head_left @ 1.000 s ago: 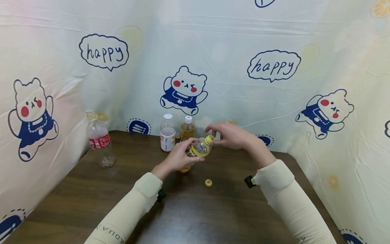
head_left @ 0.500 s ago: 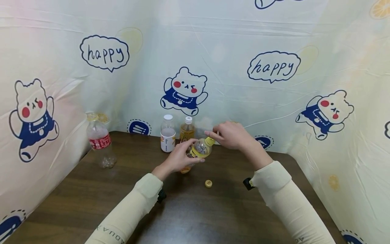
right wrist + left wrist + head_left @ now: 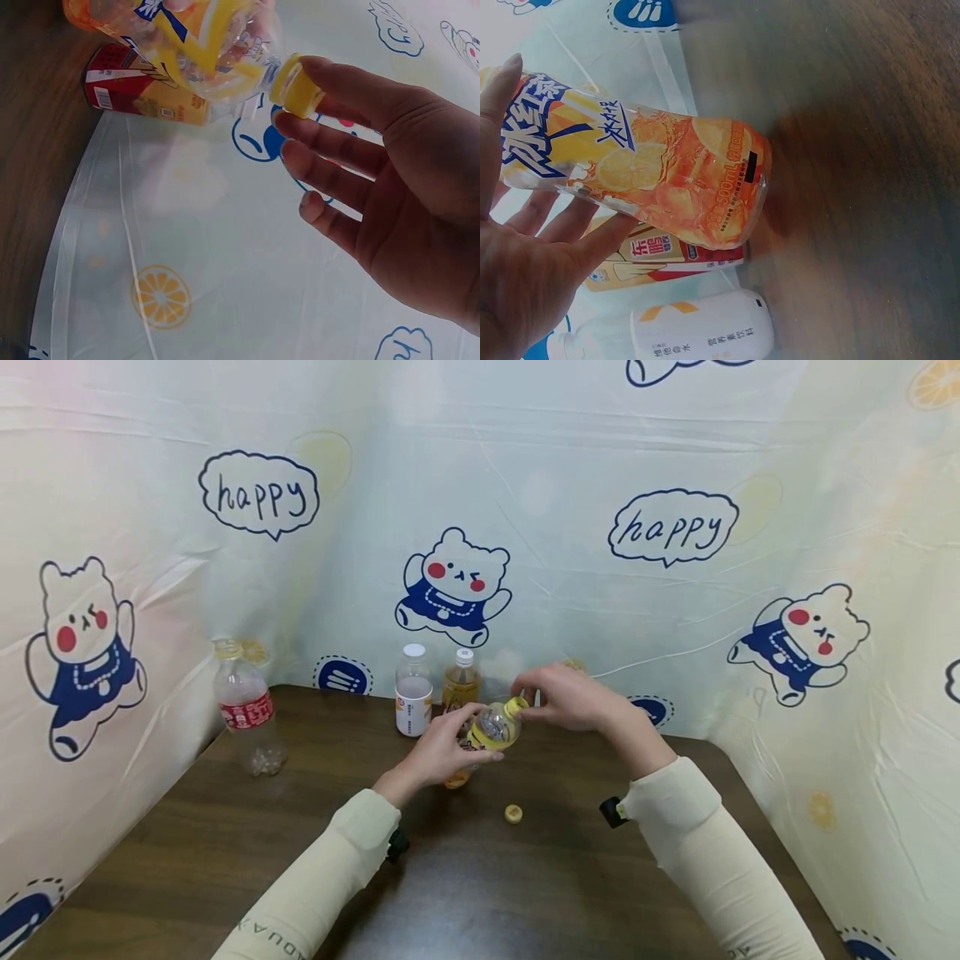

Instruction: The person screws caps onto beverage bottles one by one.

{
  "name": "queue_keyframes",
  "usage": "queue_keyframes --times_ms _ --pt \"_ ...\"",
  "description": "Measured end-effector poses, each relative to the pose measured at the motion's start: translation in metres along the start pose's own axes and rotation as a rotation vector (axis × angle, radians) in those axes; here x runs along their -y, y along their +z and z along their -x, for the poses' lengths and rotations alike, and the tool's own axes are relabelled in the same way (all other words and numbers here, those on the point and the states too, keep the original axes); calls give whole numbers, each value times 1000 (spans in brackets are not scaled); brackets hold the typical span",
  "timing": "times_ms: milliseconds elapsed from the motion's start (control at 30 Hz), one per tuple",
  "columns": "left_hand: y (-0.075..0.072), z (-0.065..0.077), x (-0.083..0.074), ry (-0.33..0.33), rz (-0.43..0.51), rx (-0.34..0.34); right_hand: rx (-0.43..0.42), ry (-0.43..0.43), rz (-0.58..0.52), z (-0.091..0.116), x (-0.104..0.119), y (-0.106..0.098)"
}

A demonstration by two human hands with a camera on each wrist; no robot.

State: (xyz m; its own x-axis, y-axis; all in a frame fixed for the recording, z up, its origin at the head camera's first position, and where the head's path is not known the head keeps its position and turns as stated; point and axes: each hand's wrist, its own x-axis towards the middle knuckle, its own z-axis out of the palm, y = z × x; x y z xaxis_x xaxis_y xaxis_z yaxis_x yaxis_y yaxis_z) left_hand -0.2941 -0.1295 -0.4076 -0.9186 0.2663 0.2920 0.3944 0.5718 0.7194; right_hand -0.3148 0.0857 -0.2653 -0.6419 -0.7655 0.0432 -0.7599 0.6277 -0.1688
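My left hand (image 3: 438, 747) grips a clear iced tea bottle (image 3: 675, 172) with a yellow and orange label, around its upper label. The bottle leans, its neck toward the right, with its base close to the wooden table in the left wrist view. On its neck sits a yellow cap (image 3: 298, 88). My right hand (image 3: 570, 697) pinches this cap between thumb and index finger, while its other fingers (image 3: 330, 176) spread away from the bottle, loosely bent.
A loose yellowish cap (image 3: 513, 814) lies on the table (image 3: 450, 893) in front. Behind the hands stand a white-labelled bottle (image 3: 413, 702) and an amber bottle (image 3: 461, 681). A clear bottle with a red label (image 3: 247, 710) stands left. A printed cloth (image 3: 562, 593) surrounds the table.
My right hand turned over the yellow cap, thumb toward the left, then turned back with its fingers at the cap again. The left hand and bottle stayed almost still.
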Motion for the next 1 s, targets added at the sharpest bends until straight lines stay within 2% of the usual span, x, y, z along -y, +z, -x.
queue_keyframes --times_ms 233,300,467,700,900,1000 --pt "2 0 0 26 -10 4 -81 113 143 1 0 5" --pt "3 0 0 20 -14 -4 -93 131 146 2 0 5" --pt "3 -1 1 3 -23 -12 -80 112 90 6 0 0" --pt "2 -2 -1 -2 -8 -5 11 36 20 6 0 -3" --pt "2 -2 -3 6 -17 13 -10 56 48 4 -1 2" --pt "2 -1 -4 17 -25 19 -35 87 98 4 -1 4"
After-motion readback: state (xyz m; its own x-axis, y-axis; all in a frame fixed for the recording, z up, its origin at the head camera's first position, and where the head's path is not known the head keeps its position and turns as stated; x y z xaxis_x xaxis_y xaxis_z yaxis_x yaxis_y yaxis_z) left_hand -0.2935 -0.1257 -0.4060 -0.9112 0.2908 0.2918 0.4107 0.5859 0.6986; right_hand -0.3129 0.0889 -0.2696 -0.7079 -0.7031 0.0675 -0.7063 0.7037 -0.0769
